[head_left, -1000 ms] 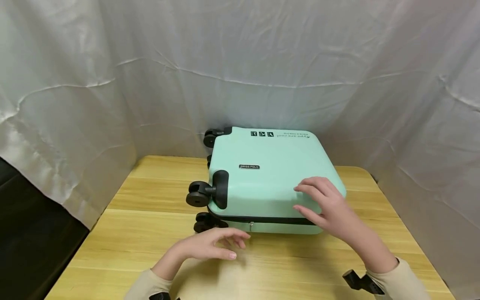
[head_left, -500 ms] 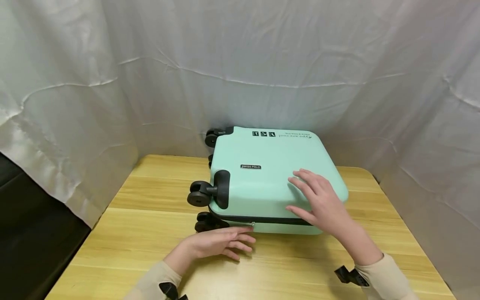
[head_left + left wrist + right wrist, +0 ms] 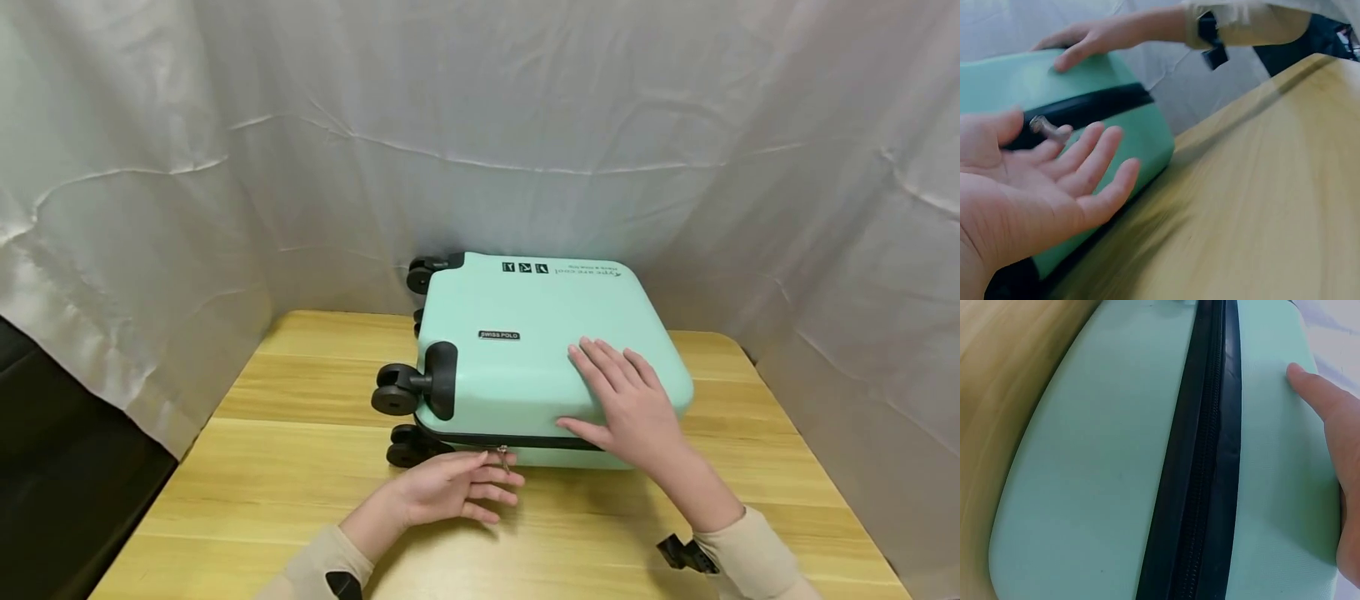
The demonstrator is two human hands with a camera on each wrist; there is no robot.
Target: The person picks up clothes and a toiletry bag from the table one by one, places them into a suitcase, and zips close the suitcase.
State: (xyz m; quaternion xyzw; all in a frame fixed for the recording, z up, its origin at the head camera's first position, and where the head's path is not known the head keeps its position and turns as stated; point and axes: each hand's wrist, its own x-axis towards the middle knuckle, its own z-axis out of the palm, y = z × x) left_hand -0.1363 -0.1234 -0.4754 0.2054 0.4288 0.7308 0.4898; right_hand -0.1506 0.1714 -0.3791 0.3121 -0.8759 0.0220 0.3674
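A mint-green hard-shell suitcase [image 3: 555, 308] lies flat, its black zipper band [image 3: 1200, 450] running along the near side. From that band a metal zipper pull [image 3: 1049, 129] hangs against the index finger of my left hand [image 3: 442, 489]. The left palm is turned up and its fingers are spread, loosely bent; the thumb lies to one side of the pull. My right hand [image 3: 633, 408] rests with outstretched fingers on the lid near its front right part, thumb [image 3: 1316, 387] toward the near edge. Most of that hand is outside the right wrist view.
Black wheels [image 3: 396, 389] stick out from the suitcase's left end. Beneath it is a light wooden table [image 3: 300, 500]. A pale grey curtain [image 3: 480, 125] hangs close behind and at both sides. Black material [image 3: 67, 467] shows at the lower left.
My left hand has moved right and turned palm up, bringing its index finger to the zipper pull. My right hand has shifted left and settled onto the lid.
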